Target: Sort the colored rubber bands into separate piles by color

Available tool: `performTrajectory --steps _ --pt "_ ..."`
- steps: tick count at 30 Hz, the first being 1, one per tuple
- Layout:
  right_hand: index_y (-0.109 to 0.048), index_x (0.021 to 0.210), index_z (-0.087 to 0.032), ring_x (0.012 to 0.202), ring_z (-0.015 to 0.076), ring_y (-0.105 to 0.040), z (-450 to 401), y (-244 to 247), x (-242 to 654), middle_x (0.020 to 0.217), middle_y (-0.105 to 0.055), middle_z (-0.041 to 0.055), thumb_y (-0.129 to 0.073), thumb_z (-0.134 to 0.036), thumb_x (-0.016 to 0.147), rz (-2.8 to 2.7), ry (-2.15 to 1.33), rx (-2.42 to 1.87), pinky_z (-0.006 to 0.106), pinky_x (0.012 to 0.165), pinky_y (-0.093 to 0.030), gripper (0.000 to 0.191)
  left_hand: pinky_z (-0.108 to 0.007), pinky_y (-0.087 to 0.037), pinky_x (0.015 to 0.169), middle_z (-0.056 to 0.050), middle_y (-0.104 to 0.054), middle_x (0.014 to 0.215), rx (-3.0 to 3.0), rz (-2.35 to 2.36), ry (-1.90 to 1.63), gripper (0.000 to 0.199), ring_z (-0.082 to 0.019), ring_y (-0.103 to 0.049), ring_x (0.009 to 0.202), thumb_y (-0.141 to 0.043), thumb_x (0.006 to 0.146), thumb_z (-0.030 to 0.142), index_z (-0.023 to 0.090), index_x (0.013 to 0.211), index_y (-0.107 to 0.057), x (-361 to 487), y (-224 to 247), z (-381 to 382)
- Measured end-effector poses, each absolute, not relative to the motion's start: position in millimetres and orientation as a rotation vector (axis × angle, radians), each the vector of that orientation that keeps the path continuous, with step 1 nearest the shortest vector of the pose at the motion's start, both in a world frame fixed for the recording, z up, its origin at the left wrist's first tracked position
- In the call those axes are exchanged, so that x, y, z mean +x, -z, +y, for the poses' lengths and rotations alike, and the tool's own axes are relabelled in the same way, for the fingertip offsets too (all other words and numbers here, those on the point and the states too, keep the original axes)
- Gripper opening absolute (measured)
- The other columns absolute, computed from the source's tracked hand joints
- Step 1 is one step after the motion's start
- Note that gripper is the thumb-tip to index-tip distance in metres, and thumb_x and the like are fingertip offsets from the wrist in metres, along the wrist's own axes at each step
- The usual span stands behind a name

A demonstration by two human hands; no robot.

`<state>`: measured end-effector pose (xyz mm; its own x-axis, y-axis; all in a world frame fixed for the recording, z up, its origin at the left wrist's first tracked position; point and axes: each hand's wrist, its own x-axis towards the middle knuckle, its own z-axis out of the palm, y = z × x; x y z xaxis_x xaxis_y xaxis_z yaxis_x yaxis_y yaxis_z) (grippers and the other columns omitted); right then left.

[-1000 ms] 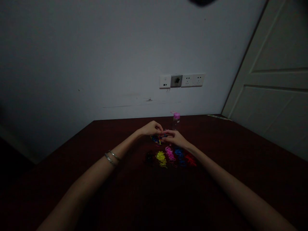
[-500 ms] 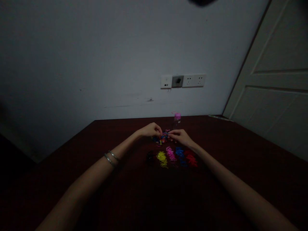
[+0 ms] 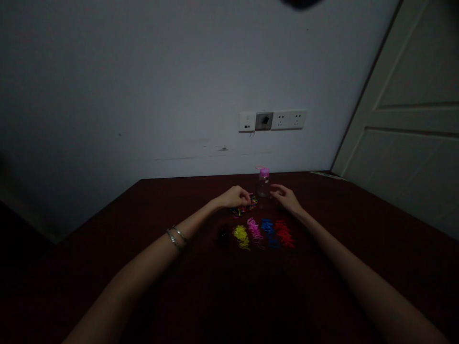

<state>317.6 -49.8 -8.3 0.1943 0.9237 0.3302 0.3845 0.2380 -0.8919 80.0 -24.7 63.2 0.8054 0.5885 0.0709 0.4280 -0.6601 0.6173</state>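
Observation:
My left hand is closed over the mixed pile of coloured bands, its fingertips pinched; what they hold, if anything, is too small to make out. Beside the clear bottle with a pink cap, my right hand has its fingers apart and holds nothing. Nearer to me lie sorted heaps in a row: black bands, yellow bands, pink bands, blue bands and red bands. Part of the mixed pile is hidden behind my left hand.
All this lies on a dark reddish-brown table pushed against a pale wall. Sockets and a switch plate sit on the wall. A panelled door stands at the right. The light is dim.
My right hand has moved right, away from the mixed pile, and its fingers have opened near the bottle. My left hand has shifted slightly right over the pile.

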Motion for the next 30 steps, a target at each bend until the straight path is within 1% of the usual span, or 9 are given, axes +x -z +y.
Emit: performTrajectory --steps 3,6,11,17,21,23,26,30 --pt "-0.055 0.105 -0.011 0.041 0.0079 -0.044 -49 16 329 0.061 -0.059 0.0014 -0.055 -0.041 0.068 -1.351 -0.654 -1.359 0.02 0.038 -0.035 0.047 -0.019 -0.037 0.055 -0.002 -0.061 0.067 2.451 0.749 -0.39 0.019 -0.009 -0.05 0.06 -0.054 0.067 0.019 0.01 0.079 -0.067 102 -54 -36" --pt "-0.057 0.1 -0.012 0.041 0.0076 -0.043 -48 21 334 0.061 -0.059 0.0018 -0.054 -0.04 0.069 -1.321 -0.674 -1.367 0.019 0.036 -0.033 0.042 -0.019 -0.036 0.055 -0.002 -0.06 0.067 2.54 0.722 -0.391 0.018 -0.009 -0.05 0.06 -0.053 0.068 0.017 0.011 0.078 -0.067 123 -48 -50" --pt "-0.057 0.098 -0.012 0.041 0.0072 -0.043 -48 22 334 0.06 -0.057 0.0009 -0.054 -0.035 0.069 -1.312 -0.699 -1.345 0.018 0.034 -0.034 0.038 -0.019 -0.035 0.054 -0.002 -0.062 0.071 2.651 0.738 -0.362 0.019 -0.01 -0.051 0.06 -0.052 0.069 0.018 0.015 0.08 -0.067 147 -41 -65" --pt "-0.058 0.096 -0.012 0.041 0.0069 -0.043 -48 23 334 0.059 -0.057 0.0003 -0.055 -0.036 0.068 -1.284 -0.711 -1.343 0.017 0.033 -0.033 0.037 -0.019 -0.035 0.054 0.0 -0.062 0.07 2.693 0.763 -0.336 0.02 -0.009 -0.051 0.059 -0.052 0.071 0.023 0.018 0.082 -0.068 157 -29 -67" --pt "-0.059 0.095 -0.013 0.041 0.0067 -0.044 -48 24 335 0.059 -0.058 0.0002 -0.055 -0.036 0.068 -1.296 -0.714 -1.344 0.017 0.033 -0.033 0.036 -0.019 -0.035 0.055 -0.001 -0.063 0.07 2.633 0.773 -0.388 0.022 -0.009 -0.051 0.059 -0.054 0.071 0.027 0.018 0.085 -0.068 152 -26 -62" --pt "-0.059 0.094 -0.013 0.041 0.0066 -0.044 -48 24 335 0.058 -0.058 0.0004 -0.056 -0.037 0.068 -1.31 -0.71 -1.348 0.017 0.034 -0.033 0.036 -0.019 -0.035 0.056 -0.001 -0.063 0.07 2.582 0.81 -0.471 0.024 -0.009 -0.051 0.06 -0.054 0.072 0.031 0.018 0.085 -0.068 145 -28 -56" --pt "-0.06 0.091 -0.012 0.041 0.0066 -0.044 -50 23 334 0.058 -0.058 0.0009 -0.056 -0.039 0.068 -1.323 -0.701 -1.358 0.018 0.035 -0.034 0.036 -0.02 -0.035 0.055 -0.002 -0.063 0.069 2.461 0.964 -0.702 0.032 -0.01 -0.051 0.06 -0.052 0.073 0.041 0.016 0.085 -0.069 129 -31 -37" --pt "-0.062 0.088 -0.011 0.043 0.0075 -0.044 -52 22 331 0.059 -0.059 0.0021 -0.056 -0.041 0.067 -1.339 -0.683 -1.402 0.019 0.037 -0.034 0.037 -0.02 -0.034 0.054 -0.004 -0.063 0.066 2.191 1.249 -1.063 0.036 -0.011 -0.051 0.059 -0.051 0.073 0.044 0.014 0.08 -0.069 96 -27 5"
